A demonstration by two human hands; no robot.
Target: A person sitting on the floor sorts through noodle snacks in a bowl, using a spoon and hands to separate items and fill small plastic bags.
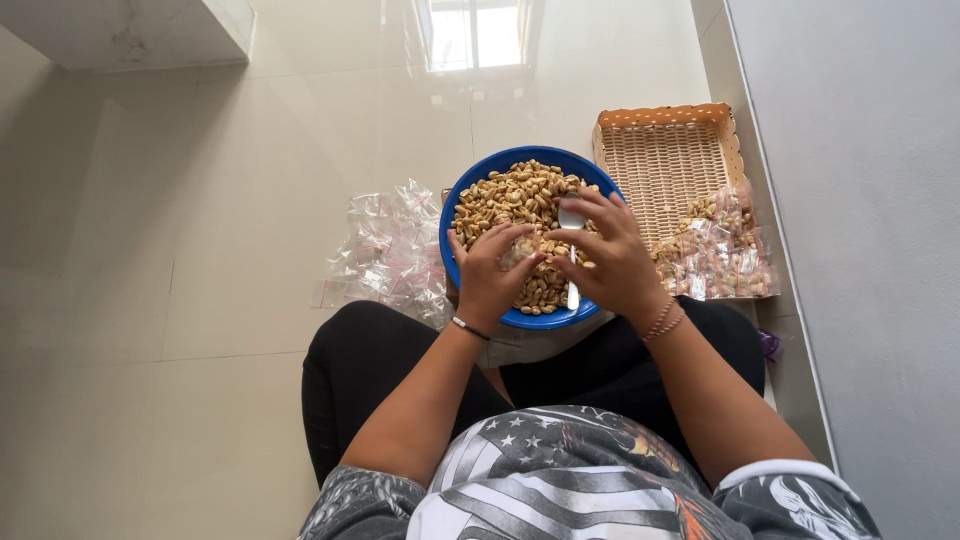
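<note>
The pale tiled floor (200, 200) carried everything, with a grey wall (860, 200) rising at three o'clock. One woven tan basket (665, 160) sat at one o'clock from the person's hands, and a heap of small filled clear packets (715, 255) spilled from its near end, too many and too overlapped to count. One round blue bowl (470, 185) lay dead centre, just past the person's black-clad knees, heaped with golden-brown roasted peanuts (510, 200). A loose pile of empty clear bags (385, 250), again beyond counting, lay at nine o'clock from the bowl, touching its rim.

Two hands worked over the bowl. The left hand (490, 275), one thin bracelet at its wrist, had its fingers curled together, pinched on a small clear bag (518, 252) held over the nuts. The right hand (610, 260), with a beaded bracelet, had its fingers closed on one white spoon (571, 215), the handle pointing toward six o'clock and the bowl of the spoon just beside the bag's mouth.
</note>
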